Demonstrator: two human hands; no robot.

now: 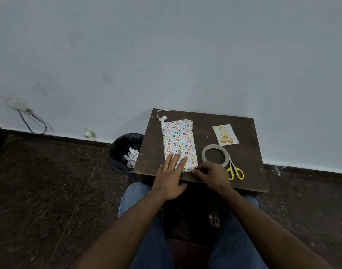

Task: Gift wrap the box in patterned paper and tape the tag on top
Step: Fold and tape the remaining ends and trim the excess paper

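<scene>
**Head view: near end of the wrapped box under both hands**

Head view showed a black-lined waste bin [125, 152] with paper scraps on the floor at the left, just beside the small dark brown wooden table [249, 177]. On the table's left half lay the flat rectangular box wrapped in white paper printed with coloured eggs and hearts [178, 140], its long axis running away from the person, a loose paper strip curling off its far corner. The left hand [169, 177] lay flat, fingers straight, pressing the box's near end. The right hand [213, 174], fingers curled, pinched at the near right corner of the paper; what it held beyond the paper could not be told. That near end was probably the fold being closed. To the right sat the clear tape roll [215, 154], nearest the right hand, then the yellow-handled scissors [235, 169]. Farther back lay the cream tag with gold balls [225, 135]; its gold script was unreadable.
</scene>
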